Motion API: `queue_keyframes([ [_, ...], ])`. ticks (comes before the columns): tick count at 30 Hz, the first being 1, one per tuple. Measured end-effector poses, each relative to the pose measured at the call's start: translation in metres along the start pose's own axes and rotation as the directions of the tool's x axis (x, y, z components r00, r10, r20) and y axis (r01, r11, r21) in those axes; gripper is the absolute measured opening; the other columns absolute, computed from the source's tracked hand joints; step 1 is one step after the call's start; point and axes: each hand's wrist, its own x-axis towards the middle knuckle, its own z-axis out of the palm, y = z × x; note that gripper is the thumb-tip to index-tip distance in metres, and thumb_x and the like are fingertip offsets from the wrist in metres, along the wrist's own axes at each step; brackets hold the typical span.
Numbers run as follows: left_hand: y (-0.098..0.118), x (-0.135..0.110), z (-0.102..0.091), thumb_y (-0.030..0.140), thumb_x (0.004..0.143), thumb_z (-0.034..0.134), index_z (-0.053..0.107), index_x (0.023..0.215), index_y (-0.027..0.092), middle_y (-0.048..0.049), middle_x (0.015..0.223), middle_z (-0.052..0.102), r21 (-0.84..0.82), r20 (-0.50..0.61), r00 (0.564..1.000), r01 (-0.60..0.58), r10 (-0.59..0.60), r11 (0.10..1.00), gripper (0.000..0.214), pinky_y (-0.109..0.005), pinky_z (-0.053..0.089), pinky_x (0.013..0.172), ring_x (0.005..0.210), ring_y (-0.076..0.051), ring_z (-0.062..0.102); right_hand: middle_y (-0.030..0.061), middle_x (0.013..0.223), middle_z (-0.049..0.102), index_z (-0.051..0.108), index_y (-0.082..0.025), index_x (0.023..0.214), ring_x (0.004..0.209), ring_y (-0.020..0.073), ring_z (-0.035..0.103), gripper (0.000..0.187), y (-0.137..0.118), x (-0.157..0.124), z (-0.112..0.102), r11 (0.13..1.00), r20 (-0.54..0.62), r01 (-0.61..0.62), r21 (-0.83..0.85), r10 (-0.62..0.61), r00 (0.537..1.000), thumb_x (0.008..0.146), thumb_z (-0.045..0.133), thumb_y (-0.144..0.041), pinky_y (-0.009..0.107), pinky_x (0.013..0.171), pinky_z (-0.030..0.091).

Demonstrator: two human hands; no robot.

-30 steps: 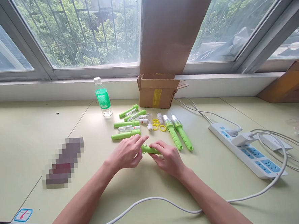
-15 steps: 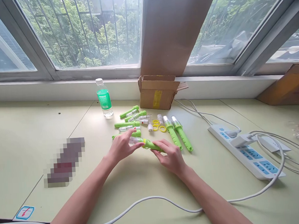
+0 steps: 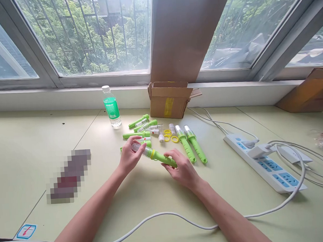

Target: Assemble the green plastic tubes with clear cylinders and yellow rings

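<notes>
Between my hands is a light stick (image 3: 159,157) with a green handle, a yellow ring and a clear ribbed tube. My left hand (image 3: 129,156) has its thumb and fingers around the clear end. The handle end is in the closed fingers of my right hand (image 3: 182,167). Beyond my left hand lie several green handles (image 3: 135,135) and clear tubes, partly covered by the fingers. Several yellow rings (image 3: 175,139) and small white-and-clear pieces (image 3: 161,137) are scattered behind. Two light sticks with clear tops (image 3: 197,148) lie to the right of them.
A water bottle (image 3: 111,107) and an open cardboard box (image 3: 170,102) stand near the window ledge. On the right is a power strip (image 3: 262,166) with plugs and looping cables. One white cable (image 3: 167,213) crosses the table front. A blurred dark object (image 3: 70,174) lies left.
My left hand has shifted from the yellow ring to the clear end, its fingers now around the tube. My right hand stays on the handle; the stick is slightly more tilted.
</notes>
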Motion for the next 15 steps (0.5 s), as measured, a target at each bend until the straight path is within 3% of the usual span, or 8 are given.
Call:
queue_keyframes([
  [9, 0.0026, 0.0011, 0.0031, 0.037, 0.074, 0.070, 0.053, 0.105, 0.019, -0.0007, 0.081, 0.060, -0.280, -0.004, 0.999, 0.051, -0.054, 0.959, 0.040, -0.022, 0.051, 0.055, 0.062, -0.011, 0.059, 0.0048, 0.086, 0.064, 0.058, -0.021, 0.105, 0.071, 0.0172, 0.061, 0.017, -0.0001, 0.0015, -0.0008, 0.999, -0.001, -0.008, -0.035, 0.008, 1.000, 0.090, 0.052, -0.027, 0.027, 0.063, 0.047],
  [12, 0.0018, 0.0018, 0.0041, 0.035, 0.071, 0.073, 0.052, 0.105, 0.019, -0.0022, 0.086, 0.063, -0.347, 0.009, 0.997, 0.073, -0.075, 0.935, 0.043, -0.023, 0.053, 0.060, 0.069, -0.012, 0.062, 0.0060, 0.089, 0.064, 0.055, -0.020, 0.109, 0.076, 0.0189, 0.062, 0.026, 0.0016, 0.0006, 0.0006, 1.000, -0.031, -0.024, -0.003, 0.024, 0.999, 0.086, 0.058, -0.031, 0.028, 0.066, 0.048],
  [15, 0.0019, 0.0024, 0.0050, 0.034, 0.070, 0.074, 0.051, 0.106, 0.019, -0.0043, 0.091, 0.065, -0.406, 0.020, 0.995, 0.099, -0.100, 0.908, 0.046, -0.027, 0.055, 0.066, 0.076, -0.015, 0.064, 0.0045, 0.085, 0.063, 0.054, -0.019, 0.102, 0.067, 0.0167, 0.059, 0.025, 0.0022, 0.0000, 0.0013, 0.998, -0.054, -0.067, 0.001, 0.067, 0.996, 0.082, 0.062, -0.031, 0.027, 0.059, 0.046],
])
